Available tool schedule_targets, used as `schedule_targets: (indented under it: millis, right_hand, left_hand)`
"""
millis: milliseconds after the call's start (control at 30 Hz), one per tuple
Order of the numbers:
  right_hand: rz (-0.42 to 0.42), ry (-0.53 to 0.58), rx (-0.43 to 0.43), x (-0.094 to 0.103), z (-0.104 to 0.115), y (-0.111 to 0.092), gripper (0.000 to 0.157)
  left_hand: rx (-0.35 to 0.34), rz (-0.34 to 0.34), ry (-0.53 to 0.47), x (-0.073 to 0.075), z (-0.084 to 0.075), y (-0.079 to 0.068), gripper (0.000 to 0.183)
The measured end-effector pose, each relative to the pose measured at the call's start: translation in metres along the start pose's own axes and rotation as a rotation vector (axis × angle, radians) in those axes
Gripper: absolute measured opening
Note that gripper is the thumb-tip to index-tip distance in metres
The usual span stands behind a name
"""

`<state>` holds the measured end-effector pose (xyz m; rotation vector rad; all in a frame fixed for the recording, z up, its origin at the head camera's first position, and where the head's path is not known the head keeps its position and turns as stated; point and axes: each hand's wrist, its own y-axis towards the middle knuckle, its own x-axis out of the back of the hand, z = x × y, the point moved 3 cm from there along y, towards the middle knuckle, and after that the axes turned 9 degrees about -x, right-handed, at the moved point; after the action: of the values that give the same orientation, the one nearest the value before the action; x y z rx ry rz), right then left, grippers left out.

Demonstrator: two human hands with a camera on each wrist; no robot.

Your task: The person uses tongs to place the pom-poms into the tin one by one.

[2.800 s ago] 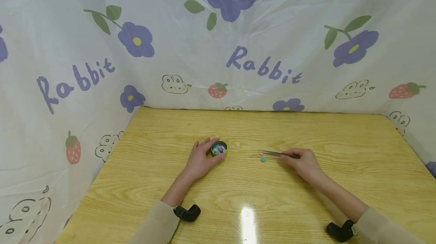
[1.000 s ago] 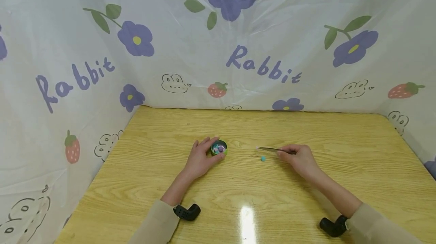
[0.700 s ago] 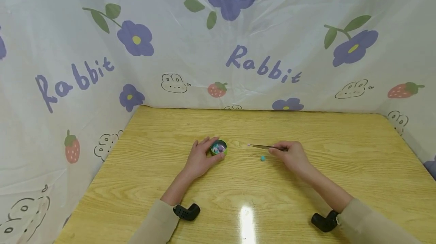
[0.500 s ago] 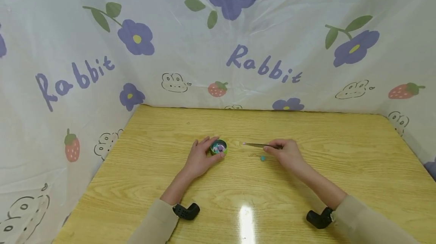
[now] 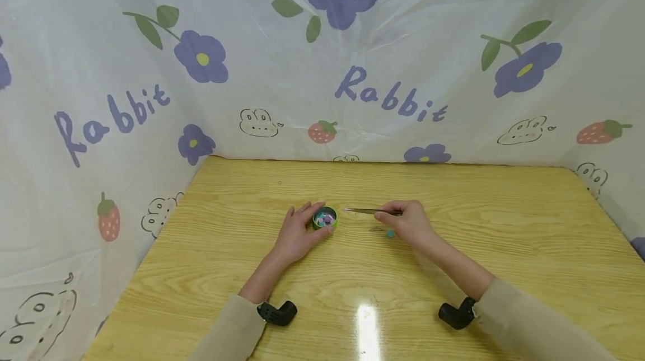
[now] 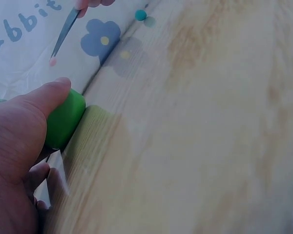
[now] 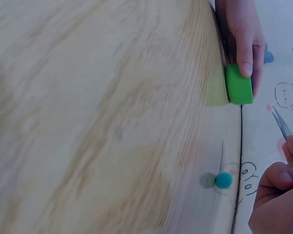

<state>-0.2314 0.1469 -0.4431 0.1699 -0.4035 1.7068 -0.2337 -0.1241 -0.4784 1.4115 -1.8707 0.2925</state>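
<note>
My left hand [image 5: 294, 238] holds a small round green container [image 7: 239, 87] on the table, thumb on the near side and fingers at the back. Several small purple, pink and teal balls [image 5: 327, 219] lie inside it. My right hand [image 5: 410, 224] pinches metal tweezers [image 5: 364, 211] that point left. At their tips a tiny pink ball [image 6: 52, 62] is held above the table, just right of the container's rim. A teal ball [image 7: 223, 180] rests on the table below the right hand, partly covered by it in the head view.
The wooden table [image 5: 302, 316] runs back to a hanging sheet [image 5: 282, 70] printed with flowers, strawberries and rabbits. A thin mark [image 5: 376, 229] shows on the table left of the teal ball; its kind I cannot tell.
The tweezers have picked up the pink ball from beside the teal one, risen, and moved left towards the container with the right hand. The left hand has stayed in place.
</note>
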Motion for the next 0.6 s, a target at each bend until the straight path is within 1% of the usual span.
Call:
schedule_targets:
  millis: [167,267,600]
  right_hand:
    - [-0.016,-0.024,0.044,-0.009,0.007,0.005,0.017]
    - [-0.012,-0.009,0.055,-0.014,0.011,0.006,0.016]
    - [0.029,0.050,0.033,-0.029,0.021,0.008,0.015]
  left_hand:
    - [-0.004,-0.004,-0.009,0.000,0.000,0.000,0.065]
    - [-0.002,-0.004,-0.016,0.000,0.000,0.000,0.065]
    - [-0.004,-0.006,-0.007,0.000,0.000,0.000,0.065]
